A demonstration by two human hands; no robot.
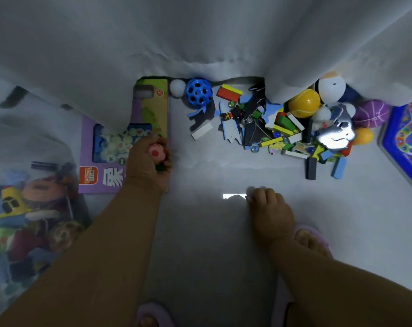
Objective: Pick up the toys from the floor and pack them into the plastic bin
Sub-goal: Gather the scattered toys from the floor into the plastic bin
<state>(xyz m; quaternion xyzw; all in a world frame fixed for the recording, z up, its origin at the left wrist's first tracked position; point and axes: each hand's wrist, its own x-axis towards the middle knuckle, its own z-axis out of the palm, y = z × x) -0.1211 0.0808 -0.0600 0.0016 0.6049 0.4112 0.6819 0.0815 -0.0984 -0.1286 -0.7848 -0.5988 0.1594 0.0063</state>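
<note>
Toys (271, 123) lie heaped on the floor (200, 232) ahead; we see no single long axis. Our left hand (148, 161) grips a pink ball (156, 153) over the box (101, 171). Our right hand (268, 208) hangs loosely curled, holding nothing.

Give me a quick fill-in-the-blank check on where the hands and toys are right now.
The left hand grips a small pink ____.
The right hand holds ____.
The blue holed ball lies right beside a ____ ball.
The plastic bin stands on the person's ____ side.

Missing: ball; nothing; white; left
</note>
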